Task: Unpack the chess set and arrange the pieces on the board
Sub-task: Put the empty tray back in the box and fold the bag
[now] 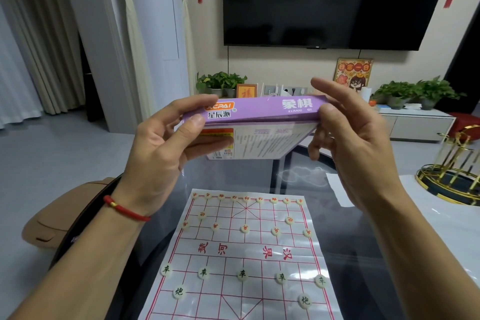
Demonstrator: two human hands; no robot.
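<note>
I hold a flat purple chess-set box (259, 112) up in the air above the table, its long side facing me. My left hand (161, 148) grips its left end, thumb on the front edge and fingers curled beneath. My right hand (355, 138) holds the right end, thumb pressed on the corner and fingers reaching behind. Below lies the paper board (241, 254) with red grid lines. Round cream pieces stand on it: red-lettered ones (244, 228) across the far rows and dark-lettered ones (242, 274) across the near rows.
The board rests on a dark glass table (363, 254). A gold wire rack (454, 171) stands at the table's right. A tan chair (59, 215) sits at the left. Far back are a wall television (324, 0) and potted plants on a low cabinet.
</note>
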